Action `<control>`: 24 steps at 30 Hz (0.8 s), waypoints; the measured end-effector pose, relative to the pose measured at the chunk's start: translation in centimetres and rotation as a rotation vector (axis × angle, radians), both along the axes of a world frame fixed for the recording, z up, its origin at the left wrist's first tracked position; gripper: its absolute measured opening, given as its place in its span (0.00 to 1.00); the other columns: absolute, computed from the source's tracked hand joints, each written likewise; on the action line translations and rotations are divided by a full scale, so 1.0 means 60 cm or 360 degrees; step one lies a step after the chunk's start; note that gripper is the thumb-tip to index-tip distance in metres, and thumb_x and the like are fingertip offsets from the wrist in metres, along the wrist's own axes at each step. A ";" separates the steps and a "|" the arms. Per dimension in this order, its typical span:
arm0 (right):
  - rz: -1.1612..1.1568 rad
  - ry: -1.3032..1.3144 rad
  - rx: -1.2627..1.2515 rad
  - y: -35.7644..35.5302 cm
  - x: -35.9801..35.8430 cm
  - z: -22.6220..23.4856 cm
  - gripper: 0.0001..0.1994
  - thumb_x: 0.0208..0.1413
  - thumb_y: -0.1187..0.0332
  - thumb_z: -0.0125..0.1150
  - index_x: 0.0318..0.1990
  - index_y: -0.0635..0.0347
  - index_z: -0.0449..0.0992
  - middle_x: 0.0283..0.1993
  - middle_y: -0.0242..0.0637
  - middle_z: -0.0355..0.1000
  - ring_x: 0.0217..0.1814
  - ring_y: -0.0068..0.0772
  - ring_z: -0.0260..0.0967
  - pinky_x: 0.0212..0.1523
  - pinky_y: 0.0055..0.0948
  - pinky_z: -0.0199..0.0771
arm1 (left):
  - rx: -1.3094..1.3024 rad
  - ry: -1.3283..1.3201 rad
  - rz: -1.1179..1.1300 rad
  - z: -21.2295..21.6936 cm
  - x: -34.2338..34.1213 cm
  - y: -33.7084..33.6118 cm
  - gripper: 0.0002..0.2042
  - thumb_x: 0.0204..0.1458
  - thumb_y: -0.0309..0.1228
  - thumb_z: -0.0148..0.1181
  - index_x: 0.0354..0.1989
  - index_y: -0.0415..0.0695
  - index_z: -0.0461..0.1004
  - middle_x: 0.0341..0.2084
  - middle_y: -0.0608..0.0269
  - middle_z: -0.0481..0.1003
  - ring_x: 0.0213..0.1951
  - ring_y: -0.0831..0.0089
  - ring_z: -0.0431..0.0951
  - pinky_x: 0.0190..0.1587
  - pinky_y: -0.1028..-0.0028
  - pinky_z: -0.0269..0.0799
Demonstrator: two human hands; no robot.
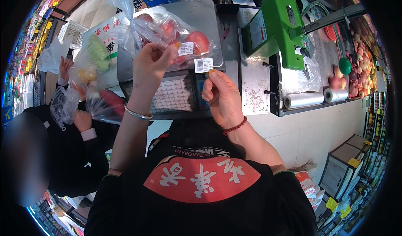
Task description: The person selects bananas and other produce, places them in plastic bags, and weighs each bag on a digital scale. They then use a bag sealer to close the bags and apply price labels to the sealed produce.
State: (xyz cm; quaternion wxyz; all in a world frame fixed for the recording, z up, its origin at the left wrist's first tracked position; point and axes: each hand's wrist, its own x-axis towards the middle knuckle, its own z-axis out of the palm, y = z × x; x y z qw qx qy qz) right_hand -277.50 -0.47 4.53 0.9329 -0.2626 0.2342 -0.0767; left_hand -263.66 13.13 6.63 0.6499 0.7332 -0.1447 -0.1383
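Between the thumb and finger of my right hand (224, 94) is a white printed label (204, 65), held in front of the scale's near edge. My left hand (154, 66) is closed in a pinch, its fingertips at the left edge of a second white label (186, 48), which lies against a clear plastic bag. Several red apples (197, 41) fill that bag, resting on the metal scale platform (205, 16). Whether the second label is stuck down cannot be told. A silver bangle circles my left wrist; red beads circle the right.
A green bag-sealing machine (274, 28) stands right of the scale. Rolls of plastic bags (303, 100) lie near loose fruit (362, 64). At left, a person in black (77, 152) has hands beside bagged produce (96, 56). A wire basket (73, 33) stands behind.
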 end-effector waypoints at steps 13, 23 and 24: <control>-0.0004 -0.0081 0.0123 0.010 0.055 -0.017 0.07 0.61 0.68 0.55 0.42 0.61 0.70 0.23 0.30 0.67 0.22 0.21 0.60 0.25 0.21 0.60 | -0.0409 0.0065 -0.0003 -0.031 -0.019 -0.001 0.05 0.60 0.27 0.53 0.42 0.39 0.70 0.37 0.63 0.76 0.41 0.79 0.75 0.46 0.75 0.70; 0.0059 -0.0090 0.0197 0.017 0.083 -0.023 0.07 0.60 0.67 0.56 0.41 0.59 0.71 0.23 0.29 0.67 0.21 0.20 0.59 0.24 0.21 0.59 | -0.0306 0.0206 0.0049 -0.029 -0.025 0.001 0.07 0.61 0.28 0.51 0.45 0.39 0.67 0.40 0.61 0.75 0.40 0.75 0.77 0.48 0.73 0.73; 0.0068 -0.0096 0.0193 0.018 0.085 -0.023 0.06 0.60 0.67 0.56 0.40 0.59 0.71 0.23 0.29 0.67 0.21 0.20 0.59 0.24 0.21 0.58 | -0.0310 0.0184 0.0050 -0.028 -0.026 0.000 0.07 0.61 0.28 0.51 0.44 0.39 0.67 0.39 0.61 0.76 0.39 0.76 0.77 0.46 0.74 0.72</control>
